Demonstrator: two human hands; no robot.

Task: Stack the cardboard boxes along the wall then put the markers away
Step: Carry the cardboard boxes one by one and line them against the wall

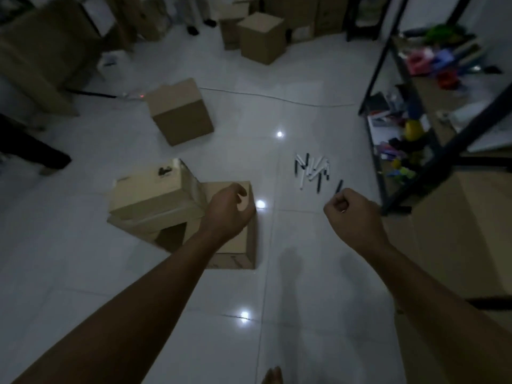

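Several cardboard boxes lie on the white tiled floor. The nearest box [241, 246] has a second, paler box [149, 194] leaning tilted against its left side. My left hand [230, 210] hovers over the near box's top with fingers loosely curled, holding nothing. A third box [180, 113] sits farther back, and a fourth box [261, 37] farther still. Several black and white markers [311, 170] lie scattered on the floor to the right. Just in front of them, my right hand [352, 213] is curled into a fist with nothing visible in it.
Tall stacked boxes [47, 51] stand along the left side and the back. A black metal shelf [410, 112] full of coloured items stands at right, with a large cardboard sheet [457, 234] below it. A thin cable [277, 97] crosses the floor. Someone's feet [199, 26] stand at the back.
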